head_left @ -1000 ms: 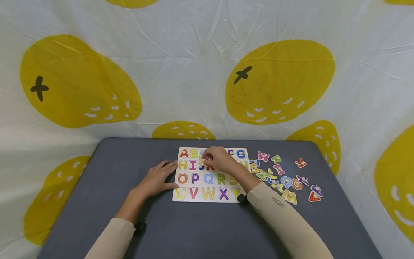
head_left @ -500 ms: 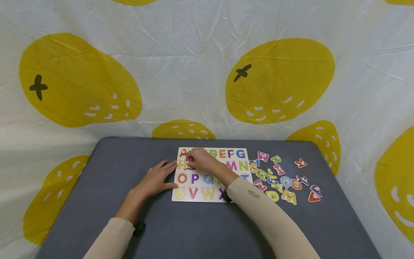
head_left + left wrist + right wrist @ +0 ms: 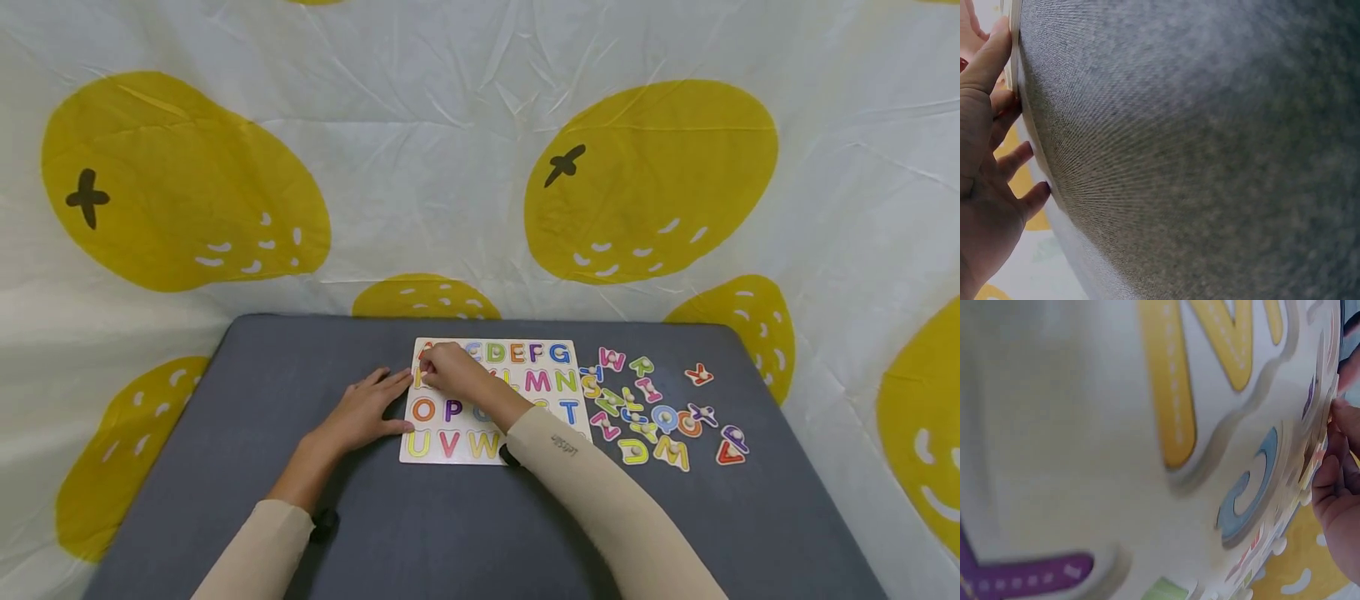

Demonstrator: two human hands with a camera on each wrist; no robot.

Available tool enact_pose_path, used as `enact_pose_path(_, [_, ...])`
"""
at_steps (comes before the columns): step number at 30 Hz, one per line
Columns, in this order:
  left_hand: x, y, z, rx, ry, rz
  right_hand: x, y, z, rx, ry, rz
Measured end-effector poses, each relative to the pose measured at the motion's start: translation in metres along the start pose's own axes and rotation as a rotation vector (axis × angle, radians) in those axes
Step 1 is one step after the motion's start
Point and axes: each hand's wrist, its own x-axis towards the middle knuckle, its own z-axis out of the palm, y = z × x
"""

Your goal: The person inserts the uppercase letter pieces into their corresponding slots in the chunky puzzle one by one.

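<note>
A white wooden alphabet board lies on the dark table, with coloured letters in rows. My right hand is over its upper left, by the H in the second row. In the right wrist view its thumb and fingers pinch a yellow-orange letter piece at the board's surface; most of it is hidden, so its letter cannot be read. My left hand lies by the board's left edge, fingers spread; in the left wrist view, the thumb touches that edge.
Several knobbed letter pieces lie right of the board, among them a yellow U, an orange M, a blue Q and a red V. Some overlap. A patterned cloth hangs behind the grey table.
My right hand has moved left across the board, from near the upper middle to the H at the left, carrying the letter piece. My left hand has stayed at the board's edge.
</note>
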Motion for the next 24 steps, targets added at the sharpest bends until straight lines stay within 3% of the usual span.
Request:
enact_pose_path(13, [0.0, -0.001, 0.0, 0.002, -0.003, 0.003, -0.004, -0.005, 0.001, 0.043, 0.009, 0.049])
enact_pose_path(18, [0.001, -0.001, 0.002, -0.006, -0.003, -0.005, -0.015, 0.002, -0.009, 0.106, 0.025, 0.062])
enact_pose_path(24, [0.001, 0.001, 0.0, -0.01, -0.017, -0.019, -0.033, 0.012, -0.03, 0.183, 0.104, 0.102])
